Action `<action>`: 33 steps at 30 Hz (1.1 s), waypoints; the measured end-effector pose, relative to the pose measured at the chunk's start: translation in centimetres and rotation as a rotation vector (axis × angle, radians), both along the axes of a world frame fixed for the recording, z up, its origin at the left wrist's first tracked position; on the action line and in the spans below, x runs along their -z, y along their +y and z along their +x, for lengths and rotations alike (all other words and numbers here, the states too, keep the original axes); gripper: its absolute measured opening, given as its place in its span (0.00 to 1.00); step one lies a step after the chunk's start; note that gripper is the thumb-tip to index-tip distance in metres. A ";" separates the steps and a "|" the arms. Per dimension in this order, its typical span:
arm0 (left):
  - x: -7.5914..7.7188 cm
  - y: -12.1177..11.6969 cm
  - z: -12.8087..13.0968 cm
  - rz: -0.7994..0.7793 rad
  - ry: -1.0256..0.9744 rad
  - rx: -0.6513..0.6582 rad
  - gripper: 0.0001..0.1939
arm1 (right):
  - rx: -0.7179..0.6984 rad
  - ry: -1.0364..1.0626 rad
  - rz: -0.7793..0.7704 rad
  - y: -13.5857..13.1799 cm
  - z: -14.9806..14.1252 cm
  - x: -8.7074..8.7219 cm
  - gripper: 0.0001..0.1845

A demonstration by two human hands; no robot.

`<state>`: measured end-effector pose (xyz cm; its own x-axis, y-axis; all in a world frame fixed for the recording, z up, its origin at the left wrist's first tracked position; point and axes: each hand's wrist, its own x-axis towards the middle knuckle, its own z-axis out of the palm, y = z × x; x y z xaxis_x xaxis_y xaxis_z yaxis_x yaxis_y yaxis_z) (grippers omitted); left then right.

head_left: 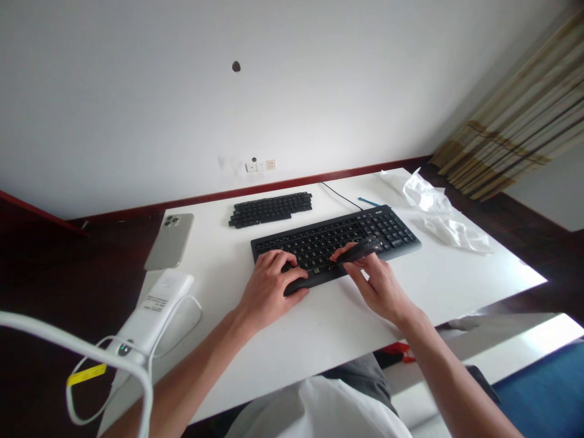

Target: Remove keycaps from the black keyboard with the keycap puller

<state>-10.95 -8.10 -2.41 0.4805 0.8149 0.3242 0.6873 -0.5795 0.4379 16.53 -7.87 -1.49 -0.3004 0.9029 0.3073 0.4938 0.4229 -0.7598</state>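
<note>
A black keyboard (314, 241) lies slightly askew on the white table; across its main section the keycaps look removed, with the key bases exposed, while the number pad keeps its keys. At its front left corner my left hand (272, 281) grips the frame, fingers curled over the top and thumb along the front edge. My right hand (371, 277) is closed around a dark, elongated tool (360, 249), whose thin tip meets the keyboard's bottom row; its exact kind is unclear. Behind the keyboard, black keycaps (271, 208) lie grouped in rows.
A phone (170, 240) lies at the table's left, with a white power bank-like device (155, 304) and its cable nearer me. Crumpled clear plastic (426, 194) lies on the right. A thin blue stick (367, 202) and the black keyboard cable (340, 196) are behind the keyboard.
</note>
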 end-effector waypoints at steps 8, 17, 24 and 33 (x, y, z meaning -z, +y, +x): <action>-0.1 0.0 -0.1 0.000 0.026 0.005 0.12 | -0.005 0.032 -0.008 0.2 0.0 0.5 0.10; -0.4 0.4 -0.1 0.031 0.027 0.051 0.08 | 0.168 0.407 0.020 0.4 0.4 1.8 0.11; -0.7 0.7 0.2 0.064 0.043 0.090 0.08 | 0.354 0.493 0.041 0.6 1.0 2.4 0.15; -0.9 1.5 -0.3 0.087 0.073 0.083 0.09 | 0.445 0.501 0.046 0.9 1.4 2.9 0.17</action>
